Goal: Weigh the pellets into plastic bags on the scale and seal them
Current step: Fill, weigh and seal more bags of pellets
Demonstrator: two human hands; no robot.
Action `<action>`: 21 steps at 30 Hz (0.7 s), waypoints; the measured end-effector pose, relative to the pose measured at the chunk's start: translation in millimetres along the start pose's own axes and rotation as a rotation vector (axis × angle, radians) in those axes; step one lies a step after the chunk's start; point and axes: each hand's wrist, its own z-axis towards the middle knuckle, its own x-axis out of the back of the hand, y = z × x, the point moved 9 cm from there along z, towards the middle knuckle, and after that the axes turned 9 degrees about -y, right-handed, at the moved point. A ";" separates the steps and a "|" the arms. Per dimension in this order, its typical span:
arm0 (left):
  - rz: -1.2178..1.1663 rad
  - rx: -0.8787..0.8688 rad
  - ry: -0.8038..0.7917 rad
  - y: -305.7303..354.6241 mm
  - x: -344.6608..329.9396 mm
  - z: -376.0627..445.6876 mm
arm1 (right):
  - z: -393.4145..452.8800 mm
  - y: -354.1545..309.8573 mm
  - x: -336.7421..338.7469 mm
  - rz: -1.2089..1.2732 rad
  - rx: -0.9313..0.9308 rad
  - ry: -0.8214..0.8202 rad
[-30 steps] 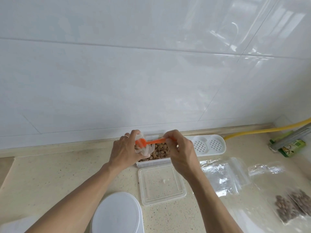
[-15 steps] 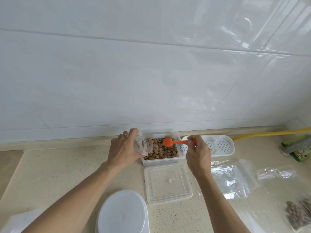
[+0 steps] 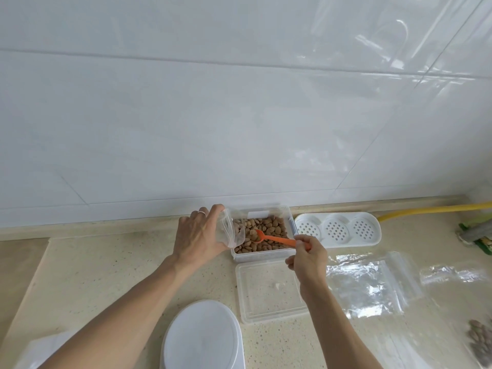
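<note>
Left hand [image 3: 198, 235] grips a small clear plastic bag [image 3: 231, 233], mouth held open, at the left edge of the clear container [image 3: 263, 255] on the counter [image 3: 106, 275]. Right hand [image 3: 308, 258] pinches the handle of an orange spoon [image 3: 274, 238], its bowl resting among the brown pellets [image 3: 266, 227] in that container. The white scale [image 3: 203, 335] sits at the near edge, with the lid [image 3: 269, 291] just right of it.

Orange spoon [image 3: 275, 239], brown pellets [image 3: 263, 230], clear container [image 3: 262, 255], white perforated tray [image 3: 338, 230], speckled beige counter [image 3: 106, 265], yellow hose [image 3: 431, 210], white tiles [image 3: 239, 102].

left hand [image 3: 198, 237] curled gripping, right hand [image 3: 308, 258] pinching, forearms extended
</note>
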 end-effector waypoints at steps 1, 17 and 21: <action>0.008 0.002 0.006 0.0 -0.2 1.2 | -1.0 -0.5 4.7 0.042 -0.010 0.009; -0.214 0.130 -0.069 11.2 -7.0 14.4 | -67.0 -126.0 -43.1 -0.532 0.818 -0.282; -0.308 0.170 -0.066 0.8 -10.1 10.8 | -71.8 -139.2 -34.6 -0.532 0.908 -0.194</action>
